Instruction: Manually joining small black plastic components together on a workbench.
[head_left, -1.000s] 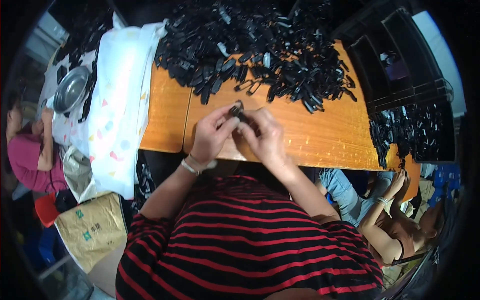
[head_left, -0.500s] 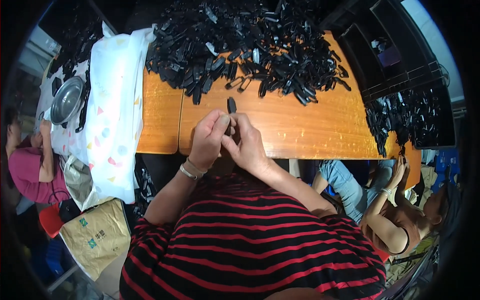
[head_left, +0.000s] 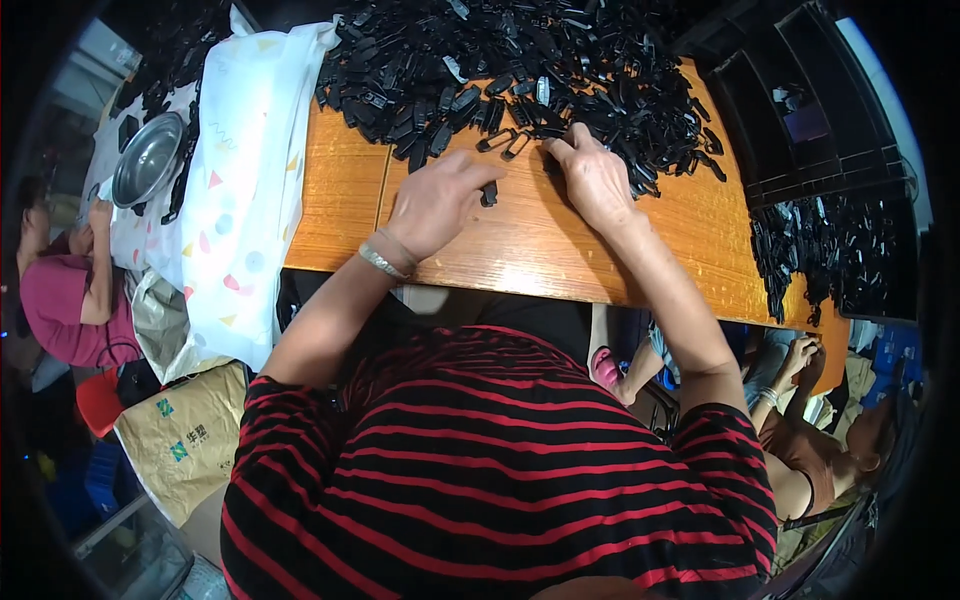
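Note:
My left hand [head_left: 435, 203], with a pale band on its wrist, is over the wooden table [head_left: 500, 245]. Its fingers are bent around a small dark plastic part [head_left: 489, 193], which shows below the fingertips. Farther right, my right hand [head_left: 597, 183] is at the near edge of a wide heap of black plastic parts [head_left: 430, 85]. Its fingers curl down among the dark pieces, and what the fingertips hold is hidden. Two open-framed black clips [head_left: 515, 146] lie between the hands, at the heap's near edge.
White patterned sheeting [head_left: 245, 150] covers the table's left side. Past it stands a metal bowl [head_left: 148, 160]. A black rack [head_left: 800, 120] and more black parts [head_left: 785, 240] are at the right. One person [head_left: 85, 300] sits at the left, another [head_left: 810, 440] at the right.
My hands were together in front of me around a dark elongated part. They have come apart: the left moved slightly up, while the right reached forward and right to the heap.

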